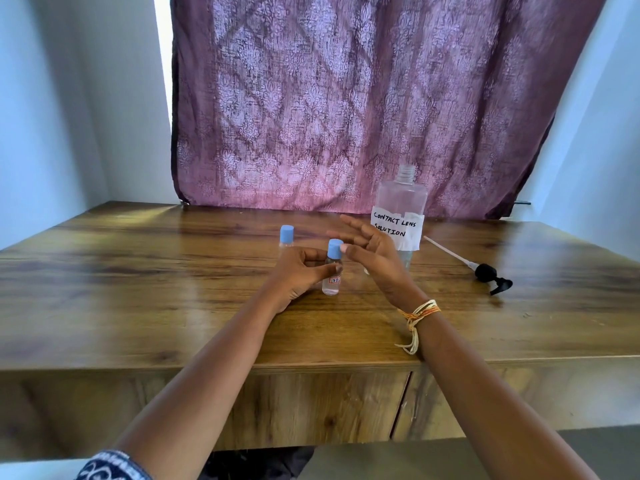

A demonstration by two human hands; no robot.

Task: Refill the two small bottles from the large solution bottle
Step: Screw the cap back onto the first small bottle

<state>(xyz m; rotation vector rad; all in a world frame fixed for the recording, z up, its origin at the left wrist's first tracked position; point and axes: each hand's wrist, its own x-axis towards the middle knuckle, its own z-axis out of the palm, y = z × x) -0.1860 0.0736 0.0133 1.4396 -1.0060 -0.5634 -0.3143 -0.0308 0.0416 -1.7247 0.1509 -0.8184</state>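
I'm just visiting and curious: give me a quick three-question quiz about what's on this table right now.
1. True or false: the large solution bottle has its pump screwed on.
2. What colour are the caps on both small bottles: A red, B blue, C black?
3. Which hand grips the nearer small bottle?

Key:
1. False: its neck is open, and the black pump lies on the wooden table to its right.
2. B: the farther small bottle is capped blue too.
3. The left hand; the right hand hovers open beside the cap.
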